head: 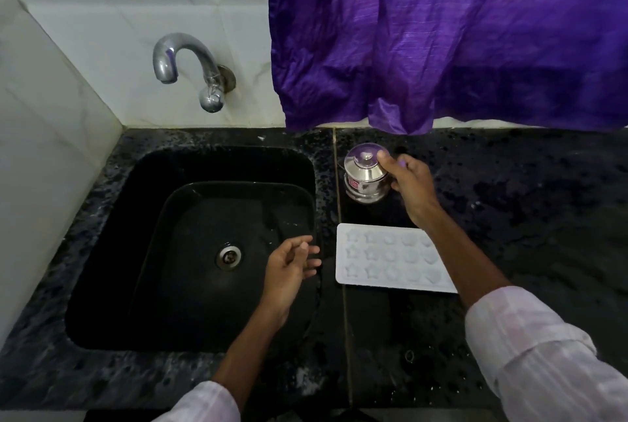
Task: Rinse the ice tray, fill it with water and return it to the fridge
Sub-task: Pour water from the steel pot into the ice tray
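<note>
— What is in front of me?
— A black speckled stone counter (509,217) under white tiles, with a black sink (142,217) sunk into it. A chrome tap (183,61) juts from the wall behind the sink, and a purple curtain (441,30) hangs behind and right of it.
— And the ice tray (384,258)?
— White, lying flat on the counter just right of the sink, its cells facing up. Your right forearm crosses its far corner.
— My hands?
— Your right hand (413,187) curls round the side of a lidded steel pot (363,177), which stands right of the sink, behind the tray. Your left hand (289,268) hovers over the sink's right edge, fingers loose, holding nothing.
</note>
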Tool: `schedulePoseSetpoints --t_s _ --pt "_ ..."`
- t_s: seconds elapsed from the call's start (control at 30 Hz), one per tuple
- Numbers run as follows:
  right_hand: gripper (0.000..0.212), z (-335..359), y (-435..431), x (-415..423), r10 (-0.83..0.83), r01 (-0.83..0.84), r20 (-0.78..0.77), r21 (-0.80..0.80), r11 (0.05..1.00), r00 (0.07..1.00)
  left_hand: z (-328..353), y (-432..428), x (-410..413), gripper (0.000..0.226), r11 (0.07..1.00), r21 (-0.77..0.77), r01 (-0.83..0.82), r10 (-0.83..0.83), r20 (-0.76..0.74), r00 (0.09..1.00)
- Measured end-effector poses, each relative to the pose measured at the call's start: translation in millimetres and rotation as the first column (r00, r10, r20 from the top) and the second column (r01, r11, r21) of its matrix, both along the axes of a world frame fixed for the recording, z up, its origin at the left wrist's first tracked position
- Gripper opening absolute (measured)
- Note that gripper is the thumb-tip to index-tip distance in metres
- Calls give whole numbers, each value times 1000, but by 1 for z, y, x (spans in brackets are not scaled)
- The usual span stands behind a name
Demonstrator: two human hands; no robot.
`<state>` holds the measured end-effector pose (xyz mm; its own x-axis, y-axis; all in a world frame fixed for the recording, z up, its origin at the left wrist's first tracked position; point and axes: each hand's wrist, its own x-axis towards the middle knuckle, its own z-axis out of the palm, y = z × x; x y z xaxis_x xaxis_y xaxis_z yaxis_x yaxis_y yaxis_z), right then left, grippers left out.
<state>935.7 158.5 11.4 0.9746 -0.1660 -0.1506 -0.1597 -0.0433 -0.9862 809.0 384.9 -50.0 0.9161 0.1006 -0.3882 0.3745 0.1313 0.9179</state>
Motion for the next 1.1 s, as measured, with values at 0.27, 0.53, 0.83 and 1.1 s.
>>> schedulePoseSetpoints --t_s 0.27,0.53,0.83,1.1 --pt "49 30 -18 -85 -45 50 64 -81 995 997 -11 -13 -14 17 1000 -6 15 -15 59 998" --pt "59 28 -57 -127 -122 145 103 -268 953 987 -22 -23 -17 17 941 337 -7 -58 182 982" --pt "52 21 -88 -114 -9 42 83 -407 912 996 -22 -54 -10 16 929 303 -212 137 252 958" --pt "53 14 -95 -89 181 -106 129 -446 889 975 -26 -67 -18 16 825 475 -305 194 270 943"
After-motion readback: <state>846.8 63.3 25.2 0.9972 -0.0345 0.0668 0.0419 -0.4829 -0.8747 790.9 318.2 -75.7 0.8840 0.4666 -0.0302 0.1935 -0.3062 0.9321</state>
